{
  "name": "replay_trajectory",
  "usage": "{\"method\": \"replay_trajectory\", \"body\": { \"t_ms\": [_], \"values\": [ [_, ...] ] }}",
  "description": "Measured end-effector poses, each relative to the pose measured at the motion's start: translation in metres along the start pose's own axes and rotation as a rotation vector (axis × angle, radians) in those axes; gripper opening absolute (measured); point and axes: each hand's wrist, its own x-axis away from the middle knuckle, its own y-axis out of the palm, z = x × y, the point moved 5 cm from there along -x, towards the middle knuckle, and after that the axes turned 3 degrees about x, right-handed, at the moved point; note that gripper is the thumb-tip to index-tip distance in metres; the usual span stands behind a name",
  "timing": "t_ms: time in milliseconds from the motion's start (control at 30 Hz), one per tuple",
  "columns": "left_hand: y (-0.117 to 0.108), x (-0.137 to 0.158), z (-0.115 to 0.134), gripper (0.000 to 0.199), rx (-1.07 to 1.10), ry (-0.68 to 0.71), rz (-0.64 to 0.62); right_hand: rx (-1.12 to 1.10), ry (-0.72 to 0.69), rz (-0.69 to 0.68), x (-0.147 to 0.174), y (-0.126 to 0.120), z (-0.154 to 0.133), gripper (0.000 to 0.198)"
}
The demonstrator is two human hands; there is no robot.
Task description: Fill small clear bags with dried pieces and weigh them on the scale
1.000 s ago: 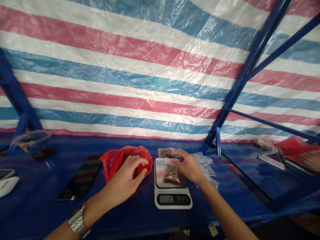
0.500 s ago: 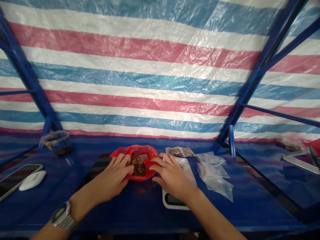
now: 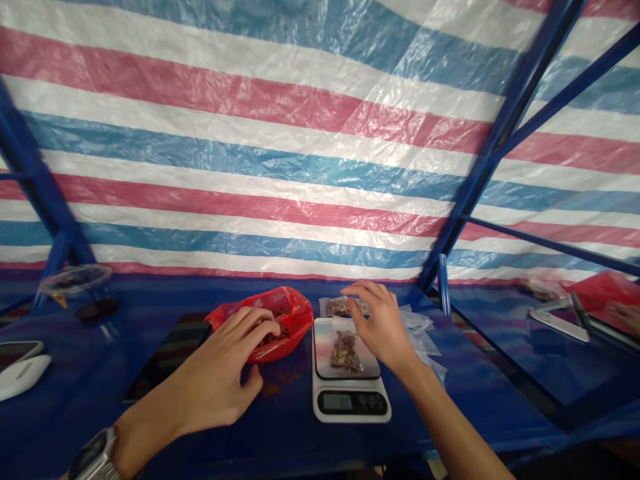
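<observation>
A red plastic bag (image 3: 295, 325) stands open with dark brown dried pieces inside. My left hand (image 3: 225, 363) reaches over its near left side, fingers curved and thumb apart. Its fingertips cover part of the contents; nothing shows in its grasp. On a white digital kitchen scale (image 3: 324, 387) lies a small clear bag of brown dried pieces (image 3: 345, 351). My right hand (image 3: 379, 327) hovers at the scale's right edge with fingers spread, holding nothing visible. Behind the scale rest filled clear bags (image 3: 336, 307), partly hidden by that hand. Clear flat plastic bags (image 3: 420, 327) lie beyond my right wrist.
A clear plastic cup (image 3: 93, 293) with dark contents stands at left. Nearer are a phone (image 3: 20, 352) and a white case (image 3: 23, 377). A dark flat panel (image 3: 167, 350) lies under my left arm. Blue metal posts (image 3: 480, 160) frame the striped sheet behind; another person's hand (image 3: 625, 315) shows far right.
My right hand has moved right and up, off the red bag, uncovering the scale and the small bag on it. My left hand has shifted over the bag's opening. The view has turned right.
</observation>
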Motion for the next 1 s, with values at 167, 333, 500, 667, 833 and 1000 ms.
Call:
{"method": "replay_trajectory", "body": {
  "t_ms": [167,333,500,667,833,1000],
  "values": [
    [0.001,0.005,0.008,0.053,0.053,0.071,0.056,0.004,0.096,0.103,0.009,-0.016,0.035,0.021],
    [0.005,0.002,0.015,0.045,0.122,0.130,0.099,0.010,0.141,0.099,0.016,-0.022,0.049,0.022],
    [0.010,-0.006,0.021,0.032,0.147,0.128,0.100,0.028,0.183,0.093,0.017,-0.027,0.052,0.025],
    [0.017,-0.013,0.027,0.026,0.206,0.141,0.098,0.087,0.218,0.012,0.019,-0.023,0.052,0.026],
    [0.036,-0.015,0.052,0.027,0.257,0.174,0.027,0.167,0.312,-0.203,0.024,-0.012,0.042,0.027],
    [0.059,-0.013,0.097,0.028,0.290,0.323,-0.083,0.149,0.290,-0.273,0.025,0.004,0.033,0.025]
  ]
}}
